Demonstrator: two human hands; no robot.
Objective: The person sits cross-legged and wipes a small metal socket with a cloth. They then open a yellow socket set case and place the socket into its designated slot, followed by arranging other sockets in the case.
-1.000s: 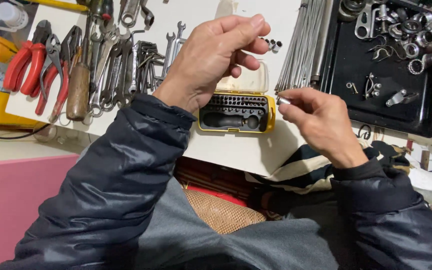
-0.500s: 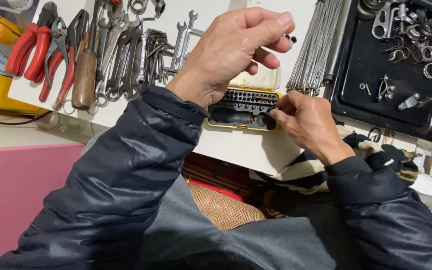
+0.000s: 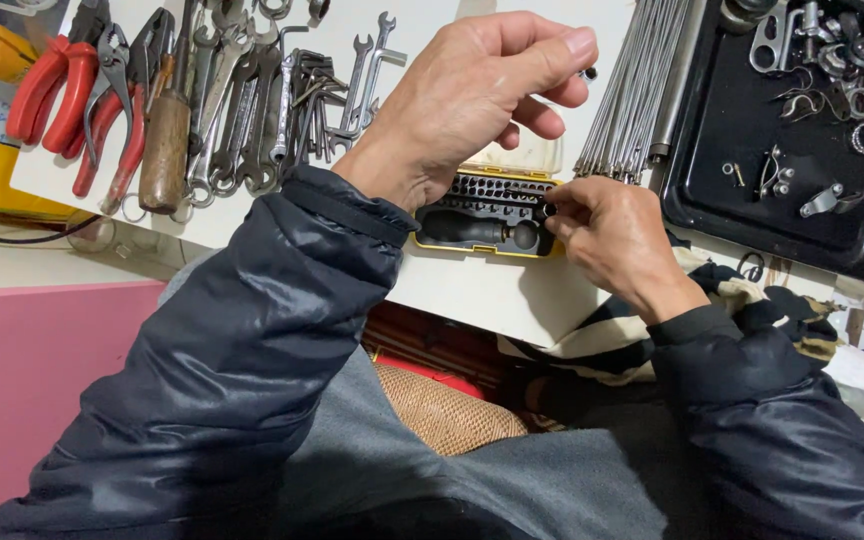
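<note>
On the left of the white desk [image 3: 472, 290] lie red-handled steel pliers [image 3: 47, 90], a wooden-handled tool [image 3: 165, 150] and a spread of bare steel open-ended spanners [image 3: 252, 110]; they overlap so closely that I cannot count them or tell where one ends.

The left hand [image 3: 472, 100] is raised above the desk, thumb and forefinger pinched on a small dark metal bit [image 3: 588, 73], of which only the tip shows. Held that lightly over the edge, the bit could slip and, I judge, drop among the tools or down to the lap.

Below it sits the yellow plastic bit case with a clear lid [image 3: 487, 215], close to the desk's near edge. The right hand [image 3: 612, 235] is curled with its fingertips pressed at the case's right end, beside the black driver handle [image 3: 477, 232]; whether it grips anything there I cannot tell, since the fingers cover the spot. A hard push could slide the case off the edge and scatter its rows of bits.

Further right stand a bundle of thin steel rods [image 3: 632, 90] and a black metal tray of small fittings [image 3: 752, 170], both cut off by the frame.
</note>
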